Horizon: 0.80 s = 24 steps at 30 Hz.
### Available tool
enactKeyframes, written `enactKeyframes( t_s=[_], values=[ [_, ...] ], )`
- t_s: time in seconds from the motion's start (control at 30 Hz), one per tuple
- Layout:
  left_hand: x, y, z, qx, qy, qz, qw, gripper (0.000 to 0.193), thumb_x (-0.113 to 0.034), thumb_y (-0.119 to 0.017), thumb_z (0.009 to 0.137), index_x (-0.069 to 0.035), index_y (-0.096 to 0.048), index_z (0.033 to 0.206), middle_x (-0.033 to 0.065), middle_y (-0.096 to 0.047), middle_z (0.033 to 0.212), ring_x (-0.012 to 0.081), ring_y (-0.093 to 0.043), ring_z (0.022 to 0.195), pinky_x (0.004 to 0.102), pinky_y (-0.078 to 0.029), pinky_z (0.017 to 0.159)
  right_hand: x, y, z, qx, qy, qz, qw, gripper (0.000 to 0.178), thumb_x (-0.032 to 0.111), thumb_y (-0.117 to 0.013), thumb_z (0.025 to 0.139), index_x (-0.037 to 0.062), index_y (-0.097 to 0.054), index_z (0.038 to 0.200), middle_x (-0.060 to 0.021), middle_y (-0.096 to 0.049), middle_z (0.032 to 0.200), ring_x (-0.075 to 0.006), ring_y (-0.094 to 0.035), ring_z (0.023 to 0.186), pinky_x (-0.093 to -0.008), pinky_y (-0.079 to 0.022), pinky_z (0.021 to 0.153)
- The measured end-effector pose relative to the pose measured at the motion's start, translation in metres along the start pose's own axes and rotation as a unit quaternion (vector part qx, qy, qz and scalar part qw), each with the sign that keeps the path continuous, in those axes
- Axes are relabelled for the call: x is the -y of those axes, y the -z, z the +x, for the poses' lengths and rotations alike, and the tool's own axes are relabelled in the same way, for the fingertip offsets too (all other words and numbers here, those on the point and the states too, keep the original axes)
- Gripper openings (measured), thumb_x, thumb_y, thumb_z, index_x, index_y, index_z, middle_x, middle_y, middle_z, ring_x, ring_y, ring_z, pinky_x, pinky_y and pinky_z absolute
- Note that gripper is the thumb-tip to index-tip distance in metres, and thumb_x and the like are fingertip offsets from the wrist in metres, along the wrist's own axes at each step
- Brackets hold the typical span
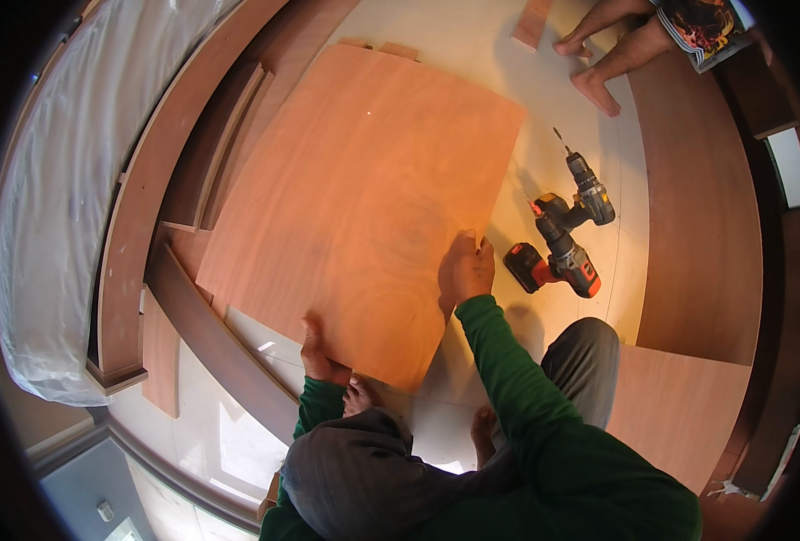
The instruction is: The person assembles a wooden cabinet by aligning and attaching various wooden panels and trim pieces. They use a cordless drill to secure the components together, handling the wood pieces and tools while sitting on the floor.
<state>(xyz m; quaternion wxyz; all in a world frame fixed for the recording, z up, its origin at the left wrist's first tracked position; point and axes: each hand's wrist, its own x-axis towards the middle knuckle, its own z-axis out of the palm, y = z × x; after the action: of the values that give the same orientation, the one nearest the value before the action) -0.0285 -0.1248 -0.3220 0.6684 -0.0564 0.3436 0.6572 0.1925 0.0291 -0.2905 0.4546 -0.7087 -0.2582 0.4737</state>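
A large flat wooden panel (364, 180) with reddish-brown grain lies tilted across the middle of the view. My left hand (320, 354) grips its near edge, thumb on top and the other fingers hidden underneath. At the panel's right edge, my right hand (470, 268) holds on with fingers bent over the side. Just right of that hand, a cordless drill (562, 257) with a red-and-black battery rests on the floor. Beyond it is a second cordless drill (587, 194), black and yellow, with a long bit pointing away.
Plastic-wrapped padding (66, 198) sits inside a wooden frame (152, 180) at left. A dark curved board (224, 338) lies near my left arm. Wide wooden boards (697, 198) line the right side. Another person's bare feet (595, 92) are at the top right, beside a small wood piece (531, 22).
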Motion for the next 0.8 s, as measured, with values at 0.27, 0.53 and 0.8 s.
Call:
enactKeyframes(
  t_s=[0.27,0.53,0.8],
  values=[
    [0.038,0.036,-0.018,0.098,0.070,-0.013,0.993,0.067,-0.048,-0.052,0.098,-0.001,-0.040,0.144,0.0143,-0.047,0.145,0.0319,-0.042,0.136,0.0481,-0.033,0.113,-0.004,0.006,-0.005,0.041,0.016,-0.018,0.999,0.055,0.037,-0.053,0.097,-0.0040,-0.044,0.133,-0.0180,-0.061,0.118,-0.0260,-0.059,0.105,-0.0360,-0.046,0.092],
    [0.031,-0.006,-0.050,0.005,0.182,0.154,0.971,0.057,-0.030,-0.063,0.096,-0.012,-0.038,0.145,0.0106,-0.050,0.141,0.0320,-0.049,0.130,0.0542,-0.045,0.101,-0.007,0.005,0.001,0.059,0.074,-0.050,0.994,0.051,0.036,-0.055,0.096,-0.0030,-0.048,0.128,-0.0183,-0.062,0.117,-0.0291,-0.060,0.108,-0.0374,-0.046,0.095],
    [0.044,-0.002,-0.038,0.037,0.187,0.159,0.969,0.054,-0.015,-0.065,0.093,-0.009,-0.043,0.141,0.0111,-0.054,0.137,0.0310,-0.052,0.127,0.0509,-0.047,0.101,-0.033,0.009,0.033,0.016,0.035,-0.089,0.995,0.069,0.045,-0.058,0.093,-0.0074,-0.043,0.135,-0.0240,-0.057,0.127,-0.0336,-0.056,0.118,-0.0391,-0.044,0.100]
  ],
)
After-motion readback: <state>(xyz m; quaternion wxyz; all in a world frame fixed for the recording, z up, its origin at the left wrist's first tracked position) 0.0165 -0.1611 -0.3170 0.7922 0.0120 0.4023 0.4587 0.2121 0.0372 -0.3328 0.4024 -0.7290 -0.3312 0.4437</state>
